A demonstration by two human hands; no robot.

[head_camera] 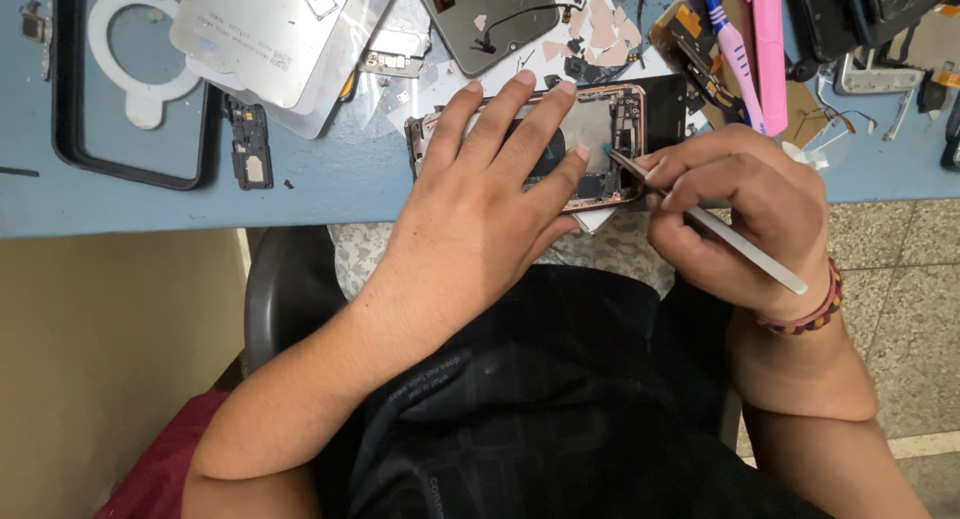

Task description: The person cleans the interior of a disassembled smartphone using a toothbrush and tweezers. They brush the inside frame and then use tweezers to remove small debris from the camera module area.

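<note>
An opened phone (610,129) with a copper-coloured frame lies at the near edge of the blue table (330,189), its insides facing up. My left hand (480,204) lies flat over the phone's left part, fingers spread, pressing it down. My right hand (740,214) grips a thin metal tool (720,234) like a pen. The tool's tip touches the inside of the phone near its right side, close to my left forefinger.
On the table lie a black phone frame (130,159), a white ring-shaped part (130,49), silvery back plates (260,29), a dark screen panel (490,19), a small black board (250,144), torn tape bits (600,29), a pink-and-blue toothbrush (740,54). A black chair (285,289) sits under me.
</note>
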